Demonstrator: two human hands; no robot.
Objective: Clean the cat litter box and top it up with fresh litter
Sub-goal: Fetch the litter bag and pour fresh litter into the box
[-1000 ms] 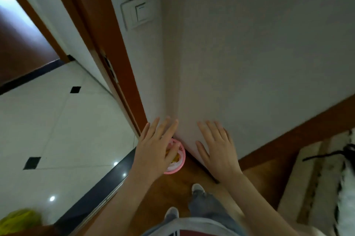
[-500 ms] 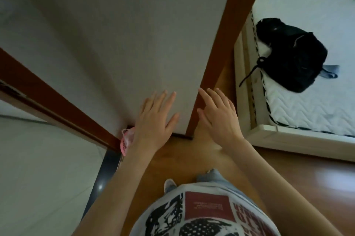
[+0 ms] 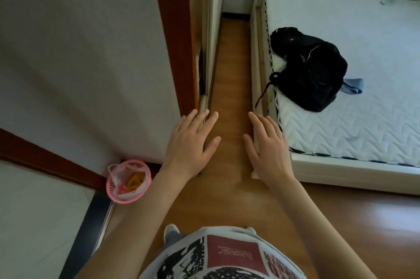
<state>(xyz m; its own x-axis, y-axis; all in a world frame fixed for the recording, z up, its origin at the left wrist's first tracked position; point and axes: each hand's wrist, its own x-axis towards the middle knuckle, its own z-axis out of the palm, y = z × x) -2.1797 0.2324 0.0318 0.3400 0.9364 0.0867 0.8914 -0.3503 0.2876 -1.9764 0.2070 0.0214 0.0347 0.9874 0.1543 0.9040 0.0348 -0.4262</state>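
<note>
My left hand [image 3: 189,142] and right hand [image 3: 268,149] are held out side by side, apart, palms down, fingers straight, holding nothing, above the wooden floor [image 3: 229,74]. The litter box is not in view. Left: wall [image 3: 79,51], pink basket [image 3: 128,181] at its corner. Right: mattress [image 3: 363,131] bearing a black bag [image 3: 311,67].
</note>
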